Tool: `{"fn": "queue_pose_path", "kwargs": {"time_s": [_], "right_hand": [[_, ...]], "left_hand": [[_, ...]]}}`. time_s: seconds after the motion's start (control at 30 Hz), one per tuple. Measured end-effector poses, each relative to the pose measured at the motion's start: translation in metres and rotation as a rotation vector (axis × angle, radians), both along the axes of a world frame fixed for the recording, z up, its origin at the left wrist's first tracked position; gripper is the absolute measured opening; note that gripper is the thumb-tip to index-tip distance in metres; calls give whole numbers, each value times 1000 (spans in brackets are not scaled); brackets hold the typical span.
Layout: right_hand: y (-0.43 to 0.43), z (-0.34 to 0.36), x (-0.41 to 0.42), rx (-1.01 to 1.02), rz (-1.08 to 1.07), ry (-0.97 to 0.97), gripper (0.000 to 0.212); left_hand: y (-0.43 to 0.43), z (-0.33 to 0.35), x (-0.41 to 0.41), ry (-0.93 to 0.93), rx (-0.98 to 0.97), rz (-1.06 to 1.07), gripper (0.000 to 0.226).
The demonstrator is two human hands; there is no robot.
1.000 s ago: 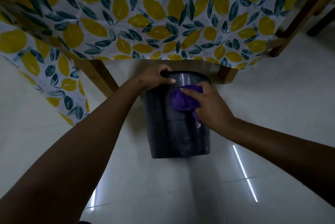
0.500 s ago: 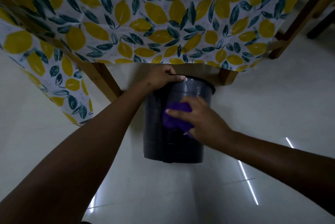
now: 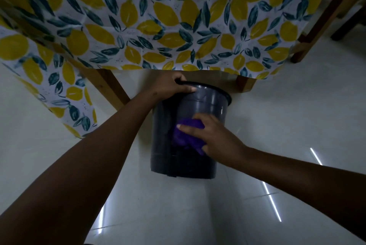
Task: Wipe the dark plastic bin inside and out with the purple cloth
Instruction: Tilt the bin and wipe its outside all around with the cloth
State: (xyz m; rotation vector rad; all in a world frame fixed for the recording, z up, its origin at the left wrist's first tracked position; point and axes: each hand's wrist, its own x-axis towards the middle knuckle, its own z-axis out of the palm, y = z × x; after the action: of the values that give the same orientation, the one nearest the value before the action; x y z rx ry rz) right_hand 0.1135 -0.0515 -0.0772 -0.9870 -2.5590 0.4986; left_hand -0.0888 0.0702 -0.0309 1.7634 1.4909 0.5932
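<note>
Nearest, two bare forearms reach forward from the bottom corners over a pale glossy tiled floor (image 3: 287,125), where thin white streaks of reflected light (image 3: 271,201) lie.

The right hand (image 3: 215,137) is on a crumpled purple cloth (image 3: 184,139) and presses it against the near outside wall of a dark grey round plastic bin (image 3: 208,106), about halfway up. Its thumb lies stretched leftward across the cloth. The other fingers bend over the cloth's upper edge, so the cloth is bunched and clamped under the palm. A fold of cloth hangs out below the hand.

The bin rests on the floor between the two arms. Its base is toward the person and its black rim on the far side. I cannot tell whether it is upright or tipped away.

Further on, the left hand (image 3: 174,86) grips the rim at its left end. Its fingers are curled over the edge into the opening, and the thumb lies along the outside just under the rim.

Just behind the bin are brown wooden table legs (image 3: 111,88) to the left and right. Above them hangs a white tablecloth printed with yellow lemons and dark teal leaves (image 3: 158,16), its lower edge near the left hand. Dark wooden furniture legs (image 3: 324,18) stand at the far right.
</note>
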Motion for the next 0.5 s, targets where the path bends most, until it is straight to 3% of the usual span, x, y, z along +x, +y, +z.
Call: {"fn": "queue_pose_path", "kwargs": {"time_s": [0.2,0.27,0.4,0.5], "right_hand": [[25,0,9,-93,-417,366,63],[16,-1,7,-110,-407,359,63],[-18,-13,2,-108,-163,219,74],[-17,-12,2,-267,-329,435,71]], "left_hand": [[-2,-3,-2,-79,-10,31,30],[-2,-5,-5,-105,-9,43,30],[-3,-9,-13,-102,-6,35,31],[-3,-9,-18,-92,-10,37,32]]}}
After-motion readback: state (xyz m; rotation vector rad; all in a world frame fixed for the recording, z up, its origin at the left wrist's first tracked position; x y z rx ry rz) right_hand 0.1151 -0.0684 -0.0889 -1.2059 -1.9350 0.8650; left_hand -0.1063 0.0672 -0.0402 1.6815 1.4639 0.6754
